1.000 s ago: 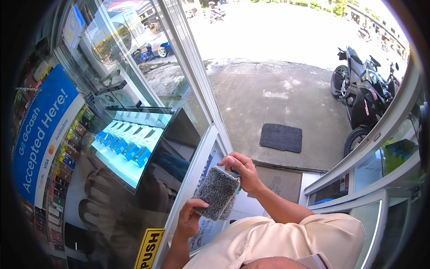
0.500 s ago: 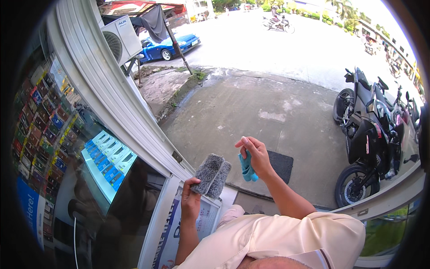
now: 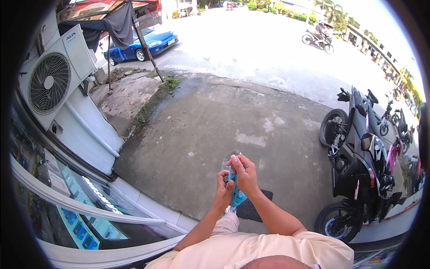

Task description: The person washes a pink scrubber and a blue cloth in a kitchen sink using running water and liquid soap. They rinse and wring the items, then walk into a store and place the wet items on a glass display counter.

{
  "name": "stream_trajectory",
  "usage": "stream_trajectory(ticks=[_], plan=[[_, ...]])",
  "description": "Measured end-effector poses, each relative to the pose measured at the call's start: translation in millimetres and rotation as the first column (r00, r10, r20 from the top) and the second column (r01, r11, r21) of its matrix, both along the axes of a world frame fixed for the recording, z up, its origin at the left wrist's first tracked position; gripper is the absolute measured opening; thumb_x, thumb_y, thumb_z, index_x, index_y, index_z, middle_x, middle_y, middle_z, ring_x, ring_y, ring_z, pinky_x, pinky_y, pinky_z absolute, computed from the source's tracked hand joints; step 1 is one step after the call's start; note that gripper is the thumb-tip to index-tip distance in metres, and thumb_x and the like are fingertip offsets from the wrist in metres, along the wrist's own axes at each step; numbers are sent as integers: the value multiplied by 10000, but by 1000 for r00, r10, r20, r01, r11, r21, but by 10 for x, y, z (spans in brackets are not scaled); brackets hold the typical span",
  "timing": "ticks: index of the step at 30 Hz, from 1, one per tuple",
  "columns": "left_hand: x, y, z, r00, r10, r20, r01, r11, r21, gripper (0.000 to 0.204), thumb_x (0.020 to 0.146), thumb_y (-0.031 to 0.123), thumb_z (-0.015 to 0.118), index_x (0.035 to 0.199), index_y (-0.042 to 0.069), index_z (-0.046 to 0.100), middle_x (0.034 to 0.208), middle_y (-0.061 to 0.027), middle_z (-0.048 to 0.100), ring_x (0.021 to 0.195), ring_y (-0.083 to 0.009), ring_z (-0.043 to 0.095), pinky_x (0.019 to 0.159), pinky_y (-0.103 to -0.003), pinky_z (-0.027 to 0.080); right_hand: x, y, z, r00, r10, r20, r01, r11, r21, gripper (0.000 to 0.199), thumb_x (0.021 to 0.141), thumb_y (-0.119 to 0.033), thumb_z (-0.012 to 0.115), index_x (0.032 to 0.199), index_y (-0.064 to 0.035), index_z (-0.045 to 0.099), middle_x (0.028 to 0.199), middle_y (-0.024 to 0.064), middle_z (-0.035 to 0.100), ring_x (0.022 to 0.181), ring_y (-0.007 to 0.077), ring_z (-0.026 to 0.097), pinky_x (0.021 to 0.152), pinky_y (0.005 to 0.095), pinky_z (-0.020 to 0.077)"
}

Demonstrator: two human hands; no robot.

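Observation:
My two hands are together in front of my body, over the concrete. My right hand [image 3: 246,175] is closed on a crumpled teal cloth [image 3: 238,197], which hangs below the fingers. Right beside it, my left hand [image 3: 221,184] is closed, its fingertips against the cloth. A grey fluffy pad [image 3: 230,160] shows just beyond the fingers; it is held on the left hand's side, and most of it is hidden behind both hands.
A dark mat [image 3: 256,207] lies below my right forearm. Black motorcycles [image 3: 358,170] are parked at right. Glass display cases [image 3: 80,215] and an air-conditioner unit [image 3: 49,83] line the left. A blue car [image 3: 143,47] and a moving motorcycle [image 3: 319,41] are farther off.
My view has turned left, and I have moved out past the door frame. My hands, apart before, have come together, bringing the fluffy pad and teal cloth side by side.

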State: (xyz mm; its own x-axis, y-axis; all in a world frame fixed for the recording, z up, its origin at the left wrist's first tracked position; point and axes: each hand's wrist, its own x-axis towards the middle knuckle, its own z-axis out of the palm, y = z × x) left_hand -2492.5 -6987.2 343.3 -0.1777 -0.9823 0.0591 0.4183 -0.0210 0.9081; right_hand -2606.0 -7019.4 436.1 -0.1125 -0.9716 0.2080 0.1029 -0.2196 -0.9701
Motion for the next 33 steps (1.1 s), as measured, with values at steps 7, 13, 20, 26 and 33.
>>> stream_trajectory(ticks=[7, 13, 20, 26, 33], plan=[[-302, -1902, 990, 920, -24, 390, 62, 995, -84, 356, 956, 371, 750, 1013, 115, 509, 940, 21, 483, 876, -89, 441, 773, -251, 398, -1142, -1217, 755, 950, -132, -284, 80, 979, -189, 406, 1056, -391, 572, 1306, -92, 686, 1104, 54, 747, 1206, 211, 525, 1042, 385, 435], [-703, -3161, 509, 880, 18, 475, 49, 991, -127, 306, 992, 349, 688, 944, 91, 529, 895, 14, 476, 861, -114, 441, 784, -282, 388, -2182, -1952, -100, 962, -271, -32, 270, 927, 262, 393, 1057, -362, 585, 1291, -63, 686, 1118, 72, 742, 986, 150, 667, 903, 311, 529], [-1478, -4777, 166, 792, -79, 605, 138, 989, -52, 262, 961, 296, 736, 915, 82, 591, 850, 16, 544, 792, -99, 462, 720, -276, 399, -2780, -3643, -542, 984, -160, 79, 99, 856, 507, 339, 1052, -307, 600, 1208, -31, 719, 1012, 62, 753, 911, 116, 680, 821, 280, 548], [-2039, -6726, 916, 762, -49, 645, 186, 972, -146, 273, 952, 312, 740, 967, 69, 616, 923, -50, 628, 880, -152, 580, 783, -311, 470, -2928, -6044, 307, 978, 145, -152, -97, 954, 282, 309, 1030, -276, 644, 1202, -28, 712, 1027, 70, 743, 947, 140, 675, 848, 312, 544], [-1746, -8573, 448, 849, 177, 498, -185, 982, -35, 246, 979, 315, 717, 995, 89, 622, 954, -13, 619, 896, -95, 559, 795, -296, 468, -2534, -8503, -43, 802, 158, -577, -208, 978, -22, 605, 950, -302, 740, 1484, -105, 533, 1359, 126, 648, 1198, 265, 626, 1062, 395, 473]])
